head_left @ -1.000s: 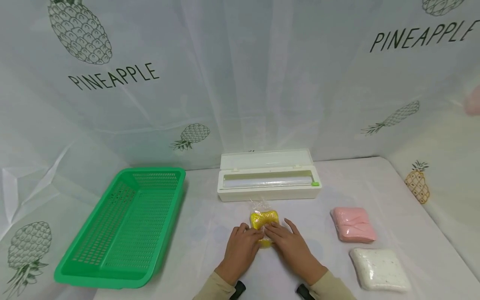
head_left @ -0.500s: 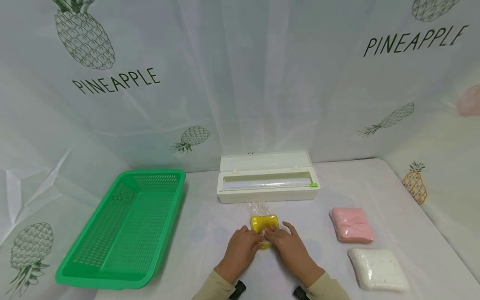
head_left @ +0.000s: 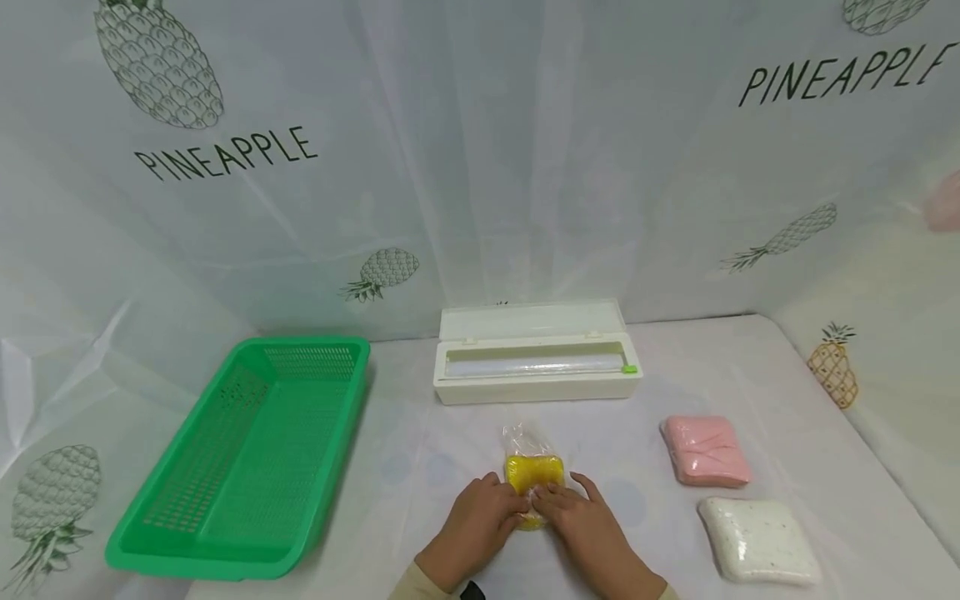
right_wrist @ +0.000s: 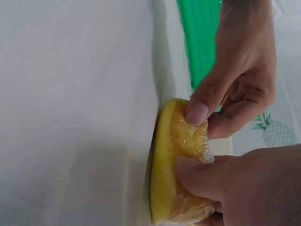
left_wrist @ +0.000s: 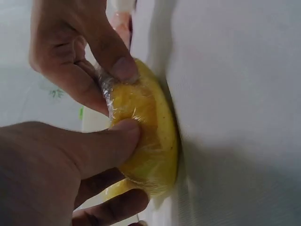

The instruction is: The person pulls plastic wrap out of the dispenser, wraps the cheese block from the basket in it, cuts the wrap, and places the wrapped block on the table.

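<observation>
A yellow block (head_left: 534, 471) wrapped in cling film lies on the table in front of the person, with loose film (head_left: 525, 438) spreading from its far end. My left hand (head_left: 480, 518) grips its left side and my right hand (head_left: 588, 527) grips the right, fingertips close together over the middle. In the left wrist view both thumbs press the film on the near face of the yellow block (left_wrist: 162, 122), fingers bent behind it. From the right wrist, the thumbs sit on the same film-covered face of the block (right_wrist: 164, 155); the hands cover part of it.
Behind stands a white cling film dispenser (head_left: 536, 389), lid raised, a roll inside. A green plastic basket (head_left: 300, 467) is at the left. To the right lie a pink wrapped block (head_left: 707, 450) and a white wrapped block (head_left: 759, 537). A pineapple-printed curtain (head_left: 495, 167) surrounds the table.
Both hands and the yellow block have shifted toward the person, away from the dispenser. The hands keep their grip at the block's middle; the other objects stay put.
</observation>
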`<state>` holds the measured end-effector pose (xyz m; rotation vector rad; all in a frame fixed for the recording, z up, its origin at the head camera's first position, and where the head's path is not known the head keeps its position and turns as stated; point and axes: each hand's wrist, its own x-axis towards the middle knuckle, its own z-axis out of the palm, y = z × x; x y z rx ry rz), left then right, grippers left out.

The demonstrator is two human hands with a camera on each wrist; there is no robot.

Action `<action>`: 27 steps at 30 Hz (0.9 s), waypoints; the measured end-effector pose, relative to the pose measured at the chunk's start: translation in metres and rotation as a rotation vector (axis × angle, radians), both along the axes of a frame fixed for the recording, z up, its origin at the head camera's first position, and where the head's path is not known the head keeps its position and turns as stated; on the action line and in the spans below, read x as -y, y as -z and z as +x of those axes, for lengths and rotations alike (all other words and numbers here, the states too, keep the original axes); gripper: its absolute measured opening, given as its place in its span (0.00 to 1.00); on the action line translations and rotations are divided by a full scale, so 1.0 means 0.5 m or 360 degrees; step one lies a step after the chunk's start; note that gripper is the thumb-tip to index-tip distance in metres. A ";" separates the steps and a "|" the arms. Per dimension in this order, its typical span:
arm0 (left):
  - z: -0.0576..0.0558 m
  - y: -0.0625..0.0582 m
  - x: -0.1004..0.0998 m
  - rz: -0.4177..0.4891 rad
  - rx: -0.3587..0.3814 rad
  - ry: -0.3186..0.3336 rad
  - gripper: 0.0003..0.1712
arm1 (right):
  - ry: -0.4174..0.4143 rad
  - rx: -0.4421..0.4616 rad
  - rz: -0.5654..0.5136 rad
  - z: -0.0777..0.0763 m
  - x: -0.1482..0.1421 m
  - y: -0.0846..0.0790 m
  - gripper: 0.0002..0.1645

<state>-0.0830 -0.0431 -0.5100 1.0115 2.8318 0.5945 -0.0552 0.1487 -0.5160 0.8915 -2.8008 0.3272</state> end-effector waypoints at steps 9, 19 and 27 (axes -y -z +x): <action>-0.012 0.021 0.031 0.0440 0.0064 -0.0035 0.13 | -0.0067 0.0080 -0.0217 -0.003 -0.011 0.011 0.22; -0.064 0.018 0.022 0.0577 -0.0014 -0.0580 0.10 | 0.0184 -0.0019 -0.0549 -0.076 -0.015 -0.020 0.17; -0.086 0.025 -0.006 0.0382 0.0101 -0.0755 0.21 | 0.0445 0.0406 -0.0603 -0.147 -0.010 -0.015 0.25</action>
